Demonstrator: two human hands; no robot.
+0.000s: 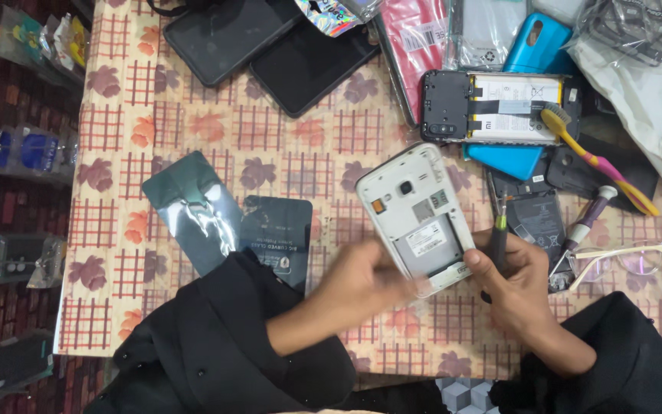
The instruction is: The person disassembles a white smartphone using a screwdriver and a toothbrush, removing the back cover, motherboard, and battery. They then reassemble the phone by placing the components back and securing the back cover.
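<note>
A table under a checked, leaf-printed cloth (216,115) fills the view, its right part buried under phone parts. Near the front edge lies a white phone (415,215) with its back cover off. The left hand (365,280), motion-blurred, grips its lower end. The right hand (515,280) pinches a small dark screwdriver (498,241), its tip hard to make out.

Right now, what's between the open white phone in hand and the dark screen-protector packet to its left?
Head view: only bare checked tablecloth lies between the white phone and the dark packet. Lower down, the left hand reaches in to the phone's bottom edge.
</note>
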